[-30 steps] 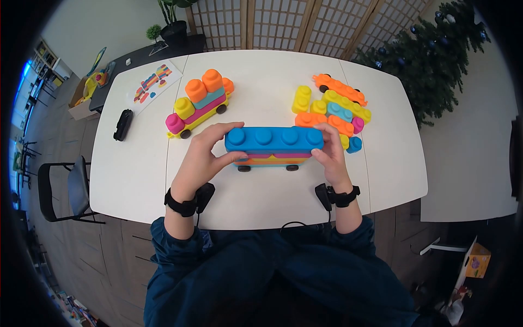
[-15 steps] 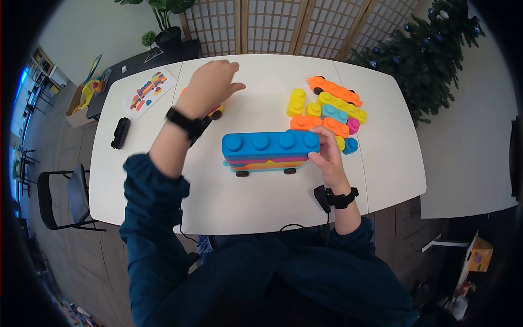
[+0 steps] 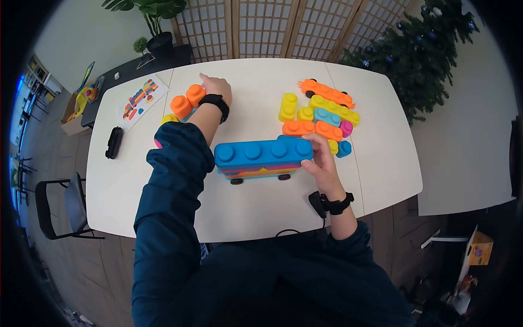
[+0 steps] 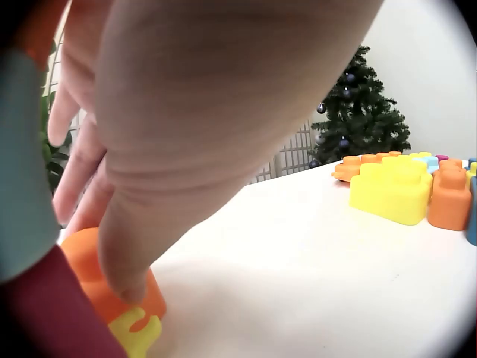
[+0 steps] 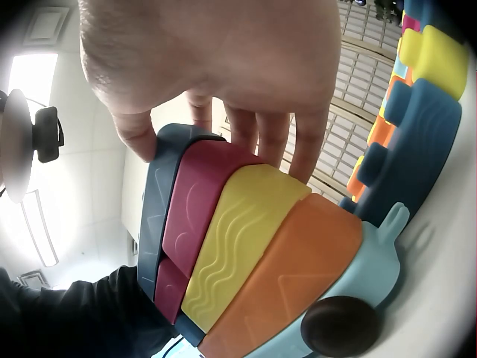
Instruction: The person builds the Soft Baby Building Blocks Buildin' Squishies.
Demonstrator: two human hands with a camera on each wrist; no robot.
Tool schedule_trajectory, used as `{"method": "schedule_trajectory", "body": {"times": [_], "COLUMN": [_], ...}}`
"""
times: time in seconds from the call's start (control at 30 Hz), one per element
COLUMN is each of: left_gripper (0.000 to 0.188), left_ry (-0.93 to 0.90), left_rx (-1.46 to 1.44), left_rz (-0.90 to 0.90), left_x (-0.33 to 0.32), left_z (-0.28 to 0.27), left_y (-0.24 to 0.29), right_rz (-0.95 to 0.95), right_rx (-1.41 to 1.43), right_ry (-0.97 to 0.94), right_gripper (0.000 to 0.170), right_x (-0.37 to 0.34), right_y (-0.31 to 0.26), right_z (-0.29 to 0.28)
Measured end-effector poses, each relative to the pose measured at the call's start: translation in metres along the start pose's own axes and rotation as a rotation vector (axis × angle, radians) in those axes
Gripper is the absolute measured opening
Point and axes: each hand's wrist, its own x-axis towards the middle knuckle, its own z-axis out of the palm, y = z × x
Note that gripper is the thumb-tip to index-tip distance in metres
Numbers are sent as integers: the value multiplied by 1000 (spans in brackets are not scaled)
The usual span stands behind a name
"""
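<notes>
My right hand [image 3: 324,168] grips the right end of a tall block wagon, thumb on the near side and fingers behind. The wagon has a long blue block [image 3: 264,153] on top; in the right wrist view, magenta, yellow [image 5: 242,224] and orange [image 5: 287,268] layers sit above a light blue base [image 5: 380,261] with dark wheels. My left hand [image 3: 219,90] reaches past the second block wagon, stacked with orange blocks [image 3: 181,106]. In the left wrist view, its thumb and fingers hold an orange block [image 4: 89,280] beside a yellow hook [image 4: 141,335]. My forearm hides much of that wagon.
Right of the wagon lie loose blocks, including a long yellow block [image 3: 335,110], and an orange wheeled base [image 3: 327,94]. A picture sheet [image 3: 143,101] and a black case [image 3: 114,143] are on the table's left side. A cable [image 3: 287,231] crosses the front edge.
My left hand has let go of the blue-topped wagon and moved up and left to the orange block behind the other wagon. My right hand keeps its grip.
</notes>
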Motion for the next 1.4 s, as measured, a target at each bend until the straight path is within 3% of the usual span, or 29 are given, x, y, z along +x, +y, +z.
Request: {"method": "schedule_trajectory", "body": {"times": [0.07, 0.13, 0.27, 0.33, 0.47, 0.6, 0.77, 1.4], "left_gripper": [26, 24, 21, 35, 43, 46, 46, 52], "left_ry": [21, 65, 196, 288, 539, 521, 430, 370], "left_rx": [-48, -189, -326, -670, -951, -1099, -1253, -1395], "left_rz": [-22, 100, 170, 319, 421, 497, 601, 640], "left_x": [5, 3, -12, -25, -78, -149, -207, -225], "left_z": [6, 1, -24, -51, -89, -104, -88, -44], "left_y": [0, -5, -13, -30, -69, -105, -112, -90], "right_rz": [-10, -15, -10, -10, -15, -15, -32, 3], "right_rx": [-2, 0, 2, -2, 7, 6, 6, 5], "right_ry": [-3, 0, 7, 11, 13, 12, 26, 14], "right_gripper": [57, 56, 56, 56, 57, 57, 58, 59], "right_x": [0, 0, -1, -1, 0, 0, 1, 2], "right_y": [1, 0, 0, 1, 2, 4, 7, 6], "right_z": [0, 1, 2, 2, 1, 2, 2, 1]}}
